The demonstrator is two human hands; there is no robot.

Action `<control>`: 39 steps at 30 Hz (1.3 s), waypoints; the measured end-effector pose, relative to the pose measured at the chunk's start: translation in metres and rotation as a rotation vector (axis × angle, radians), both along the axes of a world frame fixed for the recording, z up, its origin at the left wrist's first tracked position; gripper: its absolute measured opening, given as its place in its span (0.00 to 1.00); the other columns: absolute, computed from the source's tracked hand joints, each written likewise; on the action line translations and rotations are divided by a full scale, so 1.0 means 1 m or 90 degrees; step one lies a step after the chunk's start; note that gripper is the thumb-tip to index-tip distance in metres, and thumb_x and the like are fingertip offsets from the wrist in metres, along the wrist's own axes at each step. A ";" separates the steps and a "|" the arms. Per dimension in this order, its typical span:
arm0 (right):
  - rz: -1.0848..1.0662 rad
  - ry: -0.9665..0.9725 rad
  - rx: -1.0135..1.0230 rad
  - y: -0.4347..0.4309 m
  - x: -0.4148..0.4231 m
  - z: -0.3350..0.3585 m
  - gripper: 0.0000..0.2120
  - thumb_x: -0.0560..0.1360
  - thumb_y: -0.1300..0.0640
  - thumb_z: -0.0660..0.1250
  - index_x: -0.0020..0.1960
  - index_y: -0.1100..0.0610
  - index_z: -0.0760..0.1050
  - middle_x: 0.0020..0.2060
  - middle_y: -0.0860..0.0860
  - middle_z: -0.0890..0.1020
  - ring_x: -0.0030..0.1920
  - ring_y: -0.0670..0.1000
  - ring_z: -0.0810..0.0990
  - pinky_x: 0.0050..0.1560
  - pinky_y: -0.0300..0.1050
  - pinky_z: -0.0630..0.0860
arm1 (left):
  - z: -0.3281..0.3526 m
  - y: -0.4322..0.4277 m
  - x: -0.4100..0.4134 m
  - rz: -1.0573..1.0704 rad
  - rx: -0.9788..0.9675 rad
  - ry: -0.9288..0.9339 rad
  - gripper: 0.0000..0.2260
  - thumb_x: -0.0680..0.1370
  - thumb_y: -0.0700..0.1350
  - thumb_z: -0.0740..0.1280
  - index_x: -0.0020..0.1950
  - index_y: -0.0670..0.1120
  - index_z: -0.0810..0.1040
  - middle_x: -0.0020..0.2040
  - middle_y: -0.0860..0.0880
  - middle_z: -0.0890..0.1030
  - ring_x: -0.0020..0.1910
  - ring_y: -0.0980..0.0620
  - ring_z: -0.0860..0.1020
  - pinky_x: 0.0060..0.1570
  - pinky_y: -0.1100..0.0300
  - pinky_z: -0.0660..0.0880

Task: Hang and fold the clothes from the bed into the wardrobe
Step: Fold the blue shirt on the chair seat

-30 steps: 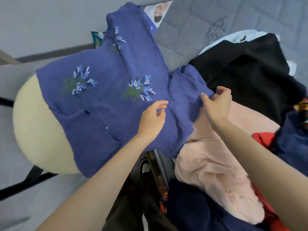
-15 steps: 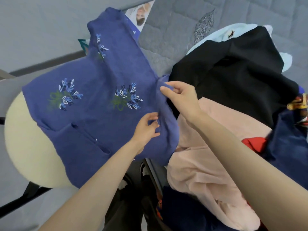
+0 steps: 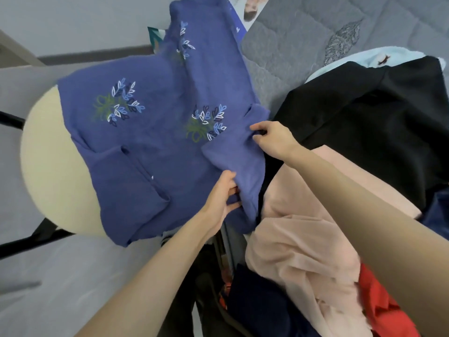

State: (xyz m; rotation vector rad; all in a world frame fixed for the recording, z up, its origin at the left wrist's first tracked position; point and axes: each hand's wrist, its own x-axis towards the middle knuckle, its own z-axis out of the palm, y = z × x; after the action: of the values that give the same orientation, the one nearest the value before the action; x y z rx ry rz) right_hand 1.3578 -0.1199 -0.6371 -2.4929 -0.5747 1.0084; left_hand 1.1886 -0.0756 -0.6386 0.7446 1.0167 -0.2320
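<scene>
The stool (image 3: 56, 171) is mostly hidden under the blue top (image 3: 155, 152), leaf-printed, one side folded in. The left hand (image 3: 221, 198) pinches the fold, fingertips tucked under; the right hand (image 3: 274, 139) grips its upper edge.

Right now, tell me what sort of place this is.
Probably a bedroom: a grey quilted bed cover, a black garment and a pink garment heaped on it, and a blue embroidered top spread over a round cream stool.

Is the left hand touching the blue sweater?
Touching. The head view shows the left hand pinching the folded edge of the blue sweater.
</scene>
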 end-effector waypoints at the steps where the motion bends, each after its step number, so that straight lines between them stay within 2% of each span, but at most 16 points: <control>1: 0.023 0.005 -0.005 0.003 0.001 -0.002 0.19 0.78 0.64 0.59 0.68 0.58 0.73 0.66 0.53 0.75 0.67 0.53 0.72 0.61 0.34 0.62 | 0.002 -0.002 0.000 -0.031 0.030 0.005 0.11 0.80 0.51 0.62 0.45 0.48 0.81 0.42 0.52 0.83 0.43 0.52 0.80 0.49 0.57 0.77; 4: 0.078 -0.014 0.053 0.009 0.003 -0.002 0.22 0.78 0.68 0.56 0.71 0.60 0.70 0.72 0.53 0.69 0.72 0.52 0.66 0.65 0.30 0.56 | 0.002 -0.015 -0.006 -0.168 0.169 -0.052 0.10 0.79 0.52 0.66 0.43 0.52 0.85 0.45 0.63 0.81 0.53 0.60 0.78 0.56 0.65 0.74; 8: 0.106 -0.017 0.074 0.007 0.006 0.000 0.23 0.78 0.69 0.53 0.69 0.58 0.72 0.69 0.53 0.73 0.70 0.51 0.69 0.60 0.24 0.58 | 0.001 -0.032 -0.014 -0.220 0.156 -0.085 0.09 0.79 0.49 0.65 0.46 0.51 0.86 0.42 0.72 0.79 0.46 0.75 0.74 0.43 0.80 0.67; 11: 0.088 -0.019 0.054 -0.005 -0.002 0.002 0.22 0.78 0.68 0.54 0.68 0.55 0.73 0.66 0.53 0.76 0.66 0.53 0.72 0.63 0.35 0.63 | -0.003 -0.035 -0.017 -0.202 0.153 -0.056 0.10 0.81 0.46 0.62 0.47 0.52 0.84 0.44 0.67 0.81 0.48 0.68 0.77 0.50 0.70 0.73; 14: 0.017 -0.066 0.106 -0.018 -0.012 0.007 0.22 0.76 0.68 0.57 0.67 0.56 0.73 0.63 0.53 0.77 0.61 0.53 0.76 0.59 0.32 0.66 | -0.005 -0.031 -0.017 -0.108 0.124 0.010 0.06 0.80 0.47 0.63 0.50 0.48 0.79 0.51 0.53 0.83 0.52 0.54 0.79 0.53 0.58 0.75; 17: -0.037 -0.100 0.103 -0.025 -0.012 0.009 0.21 0.75 0.67 0.58 0.67 0.57 0.73 0.61 0.52 0.79 0.53 0.50 0.79 0.51 0.27 0.64 | -0.006 -0.019 -0.013 0.035 0.052 0.059 0.12 0.78 0.51 0.67 0.57 0.45 0.77 0.52 0.51 0.83 0.51 0.53 0.81 0.50 0.57 0.79; 19: -0.062 -0.100 0.104 -0.024 -0.007 0.009 0.20 0.76 0.66 0.59 0.68 0.58 0.73 0.60 0.53 0.80 0.49 0.48 0.79 0.52 0.27 0.66 | -0.008 -0.010 -0.007 0.086 0.030 0.075 0.16 0.76 0.53 0.69 0.56 0.43 0.78 0.50 0.50 0.83 0.48 0.52 0.82 0.46 0.58 0.80; 21: -0.073 -0.100 0.125 -0.016 0.001 0.007 0.19 0.78 0.65 0.60 0.68 0.58 0.71 0.59 0.56 0.80 0.50 0.51 0.80 0.60 0.38 0.72 | -0.011 -0.001 0.000 0.124 0.034 0.094 0.18 0.74 0.55 0.72 0.54 0.42 0.78 0.48 0.50 0.83 0.43 0.52 0.83 0.37 0.60 0.80; 23: -0.073 -0.106 0.131 -0.005 0.011 0.002 0.19 0.78 0.64 0.59 0.69 0.59 0.70 0.58 0.59 0.80 0.55 0.57 0.80 0.62 0.50 0.74 | -0.015 0.008 0.008 0.161 0.054 0.121 0.19 0.73 0.56 0.73 0.55 0.43 0.77 0.47 0.49 0.81 0.41 0.52 0.82 0.31 0.62 0.79; 25: -0.053 -0.119 0.092 0.007 0.020 -0.005 0.19 0.79 0.62 0.60 0.69 0.59 0.69 0.61 0.58 0.78 0.57 0.59 0.79 0.62 0.52 0.74 | -0.023 0.017 0.014 0.189 0.089 0.141 0.20 0.73 0.56 0.73 0.58 0.45 0.74 0.48 0.50 0.78 0.40 0.52 0.79 0.30 0.62 0.78; 28: -0.003 -0.145 -0.020 0.018 0.030 -0.019 0.18 0.79 0.56 0.63 0.68 0.56 0.69 0.63 0.55 0.76 0.60 0.58 0.77 0.60 0.51 0.74 | -0.032 0.025 0.021 0.204 0.141 0.148 0.13 0.75 0.52 0.71 0.54 0.49 0.74 0.42 0.52 0.75 0.37 0.54 0.75 0.34 0.62 0.77; 30: 0.008 -0.185 -0.059 0.027 0.037 -0.023 0.14 0.78 0.53 0.65 0.62 0.56 0.75 0.59 0.55 0.79 0.58 0.58 0.77 0.56 0.49 0.74 | -0.037 0.028 0.023 0.195 0.162 0.144 0.06 0.76 0.49 0.70 0.47 0.49 0.76 0.40 0.52 0.76 0.36 0.54 0.76 0.36 0.63 0.78; 32: -0.002 -0.184 0.002 0.039 0.040 -0.023 0.09 0.77 0.54 0.65 0.54 0.57 0.78 0.50 0.55 0.82 0.50 0.57 0.80 0.52 0.46 0.75 | -0.038 0.028 0.020 0.192 0.183 0.147 0.05 0.78 0.47 0.69 0.44 0.48 0.75 0.42 0.50 0.78 0.36 0.54 0.77 0.38 0.62 0.79; 35: 0.056 -0.132 0.114 0.057 0.038 -0.020 0.06 0.76 0.60 0.66 0.50 0.60 0.78 0.44 0.55 0.82 0.43 0.54 0.80 0.55 0.43 0.74 | -0.039 0.025 0.007 0.194 0.202 0.154 0.03 0.79 0.46 0.66 0.47 0.49 0.74 0.46 0.48 0.80 0.37 0.53 0.80 0.40 0.60 0.80; 37: 0.130 -0.140 0.110 0.063 0.036 -0.021 0.09 0.76 0.63 0.65 0.55 0.60 0.78 0.51 0.55 0.82 0.49 0.55 0.80 0.54 0.35 0.68 | -0.039 0.021 -0.003 0.193 0.189 0.139 0.05 0.79 0.46 0.65 0.53 0.51 0.70 0.46 0.48 0.81 0.38 0.53 0.81 0.40 0.60 0.80; 39: 0.133 -0.162 0.122 0.061 0.032 -0.022 0.13 0.75 0.63 0.66 0.59 0.59 0.76 0.56 0.57 0.78 0.48 0.55 0.79 0.54 0.35 0.67 | -0.037 0.017 -0.007 0.202 0.127 0.131 0.14 0.78 0.49 0.67 0.59 0.53 0.64 0.45 0.49 0.83 0.39 0.54 0.82 0.38 0.61 0.79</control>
State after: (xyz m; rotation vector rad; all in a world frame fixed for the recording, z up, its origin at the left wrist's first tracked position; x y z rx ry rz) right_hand 1.3903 -0.0590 -0.6595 -2.4411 -0.9780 0.6698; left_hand 1.1815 -0.0586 -0.6759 0.7364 1.3510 0.0700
